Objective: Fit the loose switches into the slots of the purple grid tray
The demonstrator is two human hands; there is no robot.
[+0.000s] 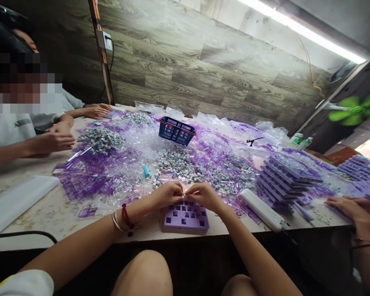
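My left hand (168, 193) and my right hand (203, 194) meet fingertip to fingertip just above the far edge of a purple tray with square holes (186, 218), which lies at the table's near edge. Both hands are pinched closed on a tiny part between them, too small to make out. Right behind the hands spreads a heap of small grey and blue parts (191, 166) on clear plastic bags.
A dark blue basket (176, 130) stands mid-table. A stack of purple trays (285, 174) and a white power strip (261, 209) lie to the right. Another person's hand (345, 205) rests at the right edge; a co-worker's hands (54, 142) work at the left beside another parts heap (100, 139).
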